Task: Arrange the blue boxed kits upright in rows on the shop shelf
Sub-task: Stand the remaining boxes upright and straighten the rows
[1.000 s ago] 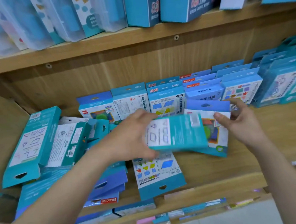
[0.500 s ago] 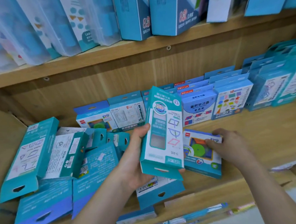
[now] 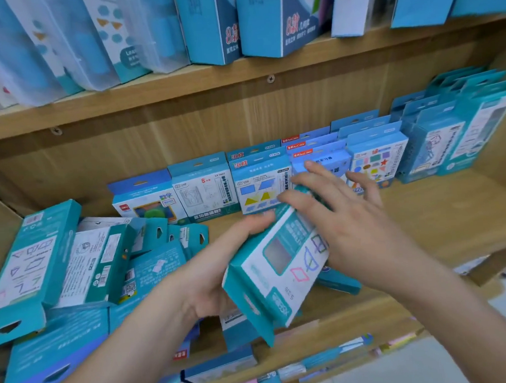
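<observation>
My left hand (image 3: 218,267) grips a teal boxed kit (image 3: 280,266) from below and behind, tilting it over the wooden shelf (image 3: 454,217). My right hand (image 3: 345,227) lies across the box's upper right side, fingers spread and fairly straight. A row of upright blue kits (image 3: 260,185) stands along the shelf's back wall. A loose heap of teal and blue kits (image 3: 72,267) lies flat and tilted on the left. Another kit (image 3: 340,283) lies flat beneath my right hand, mostly hidden.
Taller teal boxes (image 3: 461,137) stand in rows at the right end of the shelf. The upper shelf (image 3: 238,73) holds blue boxes and clear plastic cases. A lower ledge with thin coloured items (image 3: 315,362) runs below the shelf's front edge.
My right hand left the flat kit on the shelf and came up onto the teal box. The box in my left hand tilted from upright to slanted.
</observation>
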